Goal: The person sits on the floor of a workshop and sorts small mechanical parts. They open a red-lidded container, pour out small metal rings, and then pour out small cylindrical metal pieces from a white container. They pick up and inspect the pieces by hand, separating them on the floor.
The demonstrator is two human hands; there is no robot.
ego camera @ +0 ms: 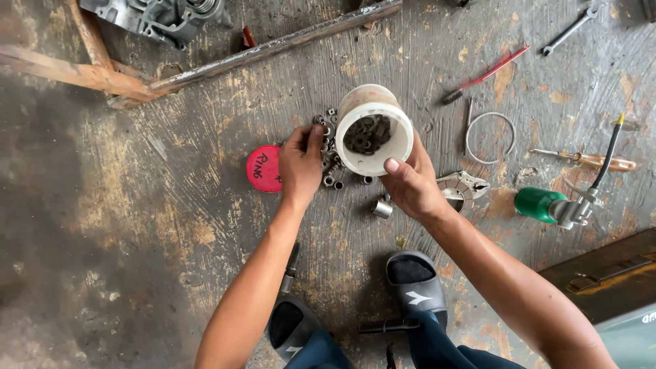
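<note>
Just left of the tilted white jar [374, 130], nuts [329, 147] crowd the left hand [301, 164].

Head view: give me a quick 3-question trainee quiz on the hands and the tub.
1. True or false: the right hand holds the white tub.
2. What is the left hand touching? A) the screwdriver B) the pile of nuts on the floor C) the wire ring
3. Which side of the left hand does the red lid lie on in the picture?

Key
1. True; the tub has small metal parts inside.
2. B, the nuts beside the tub.
3. Picture-left of it, flat on the floor.
</note>
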